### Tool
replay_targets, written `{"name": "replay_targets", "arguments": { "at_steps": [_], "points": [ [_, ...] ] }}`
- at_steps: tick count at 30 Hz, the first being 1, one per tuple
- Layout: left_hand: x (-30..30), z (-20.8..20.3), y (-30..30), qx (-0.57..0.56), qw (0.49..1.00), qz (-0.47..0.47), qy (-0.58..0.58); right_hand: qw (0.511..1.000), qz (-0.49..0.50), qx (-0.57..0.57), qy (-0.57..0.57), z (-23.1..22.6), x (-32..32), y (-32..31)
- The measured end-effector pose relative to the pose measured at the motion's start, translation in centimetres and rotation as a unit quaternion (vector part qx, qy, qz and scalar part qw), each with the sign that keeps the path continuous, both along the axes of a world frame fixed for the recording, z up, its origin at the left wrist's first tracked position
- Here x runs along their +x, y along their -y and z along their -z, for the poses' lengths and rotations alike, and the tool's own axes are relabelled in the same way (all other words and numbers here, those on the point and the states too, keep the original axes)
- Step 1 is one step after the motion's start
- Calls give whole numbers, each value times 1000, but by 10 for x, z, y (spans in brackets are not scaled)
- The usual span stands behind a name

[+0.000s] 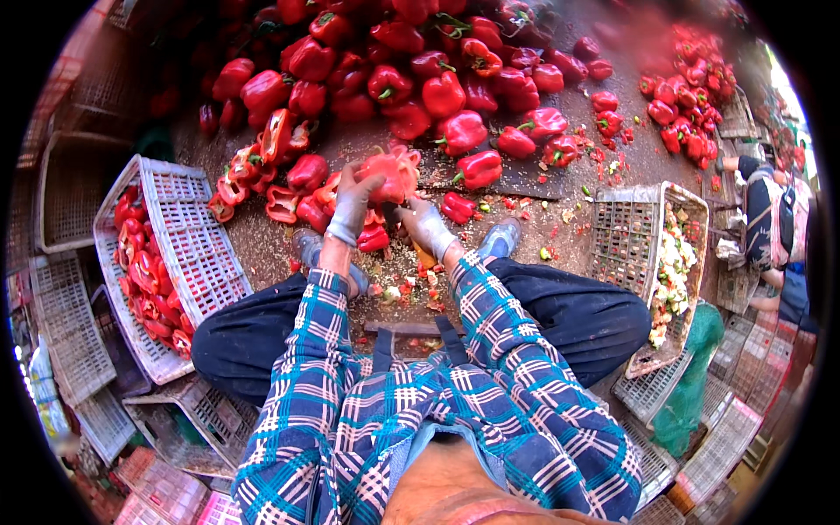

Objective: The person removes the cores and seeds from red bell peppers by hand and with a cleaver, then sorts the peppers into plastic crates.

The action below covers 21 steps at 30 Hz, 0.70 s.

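Note:
My left hand [352,208], in a thin pale glove, grips a red bell pepper [390,178] whose far edge looks cut open. Close beneath the pepper, my right hand [428,227], gloved too, has its fingers curled together. What it holds is hidden; an orange-brown piece [426,256] shows just below it, and I cannot tell whether it belongs to the grip. Opened red peppers [282,203] lie to the left of my hands. A large heap of whole red bell peppers [394,83] spreads out ahead.
At my left stands a white crate [197,236] holding opened peppers [149,271]. A crate [626,232] with pale cores [672,280] tilts at my right. Seeds and scraps [411,289] litter the floor between my feet. Another person [766,210] is at the far right, near more peppers [691,96].

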<state>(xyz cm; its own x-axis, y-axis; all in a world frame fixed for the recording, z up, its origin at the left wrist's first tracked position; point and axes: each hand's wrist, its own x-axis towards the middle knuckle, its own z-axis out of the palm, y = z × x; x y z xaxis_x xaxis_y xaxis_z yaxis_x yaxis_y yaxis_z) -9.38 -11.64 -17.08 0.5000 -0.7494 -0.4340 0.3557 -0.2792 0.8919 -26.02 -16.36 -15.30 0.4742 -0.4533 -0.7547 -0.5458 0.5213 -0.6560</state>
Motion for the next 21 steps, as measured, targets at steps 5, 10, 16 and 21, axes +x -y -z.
{"name": "replay_targets", "arguments": {
  "at_steps": [5, 10, 16, 21],
  "points": [
    [43, -13, 20, 104, 866, 116, 474, 987, 120, -101, 41, -2, -28, -25],
    [-15, -53, 82, 71, 706, 262, 654, 924, 365, -100, 57, 15, -77, -10],
    [-124, 23, 141, -4, 618, 428, 659, 828, 536, -155, 43, 10, -122, 19],
    [-172, 57, 176, 217, 725, 454, 470, 799, 586, -124, 57, 20, -143, 28]
  ]
}}
